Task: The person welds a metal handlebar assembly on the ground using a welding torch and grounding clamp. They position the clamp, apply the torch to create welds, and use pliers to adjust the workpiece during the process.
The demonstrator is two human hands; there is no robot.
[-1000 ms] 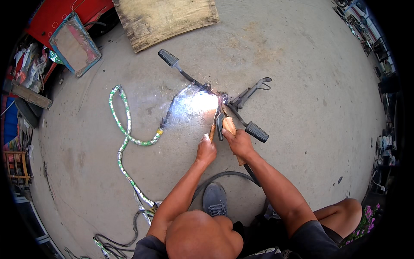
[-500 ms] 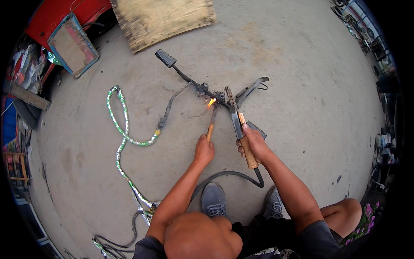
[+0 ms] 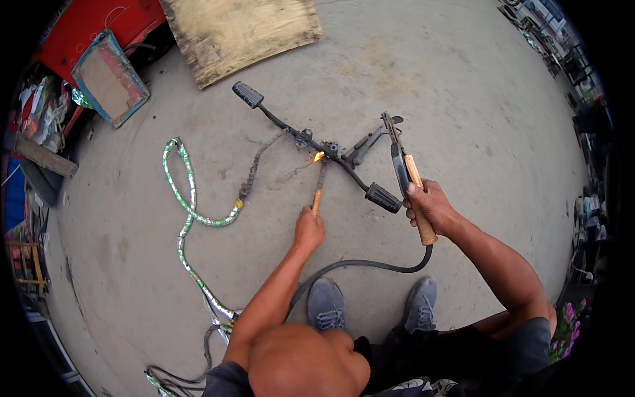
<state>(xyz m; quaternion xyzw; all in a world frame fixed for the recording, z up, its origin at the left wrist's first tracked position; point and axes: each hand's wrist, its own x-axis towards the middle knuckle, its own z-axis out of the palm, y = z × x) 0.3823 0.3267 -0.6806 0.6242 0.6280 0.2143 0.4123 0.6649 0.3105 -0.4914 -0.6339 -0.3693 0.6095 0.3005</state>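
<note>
My left hand [image 3: 309,228] is closed round the handle of a slim tool [image 3: 317,200] with an orange grip and a dark shaft. Its far end meets a black motorcycle footpeg bar [image 3: 355,177] on the ground, where I cannot make out its shape. A small flame [image 3: 319,157] glows there beside the bar. To the right, my right hand [image 3: 431,206] grips a welding electrode holder [image 3: 424,228] with a wooden handle, its jaws pointing away from me. The holder is raised clear of the bar, and no rod shows plainly in its jaws.
A black cable [image 3: 357,263] runs from the holder past my shoes [image 3: 327,306]. Left of the bar lies a looped, foil-wrapped cable [image 3: 180,241], its charred end reaching the bar. Beyond are a plywood board [image 3: 241,36], a blue-edged panel [image 3: 111,79] and a red vehicle body [image 3: 92,30].
My right hand has swung the electrode holder rightward, away from the bar, uncovering the near footpeg. My left hand has barely moved. The flame has become smaller.
</note>
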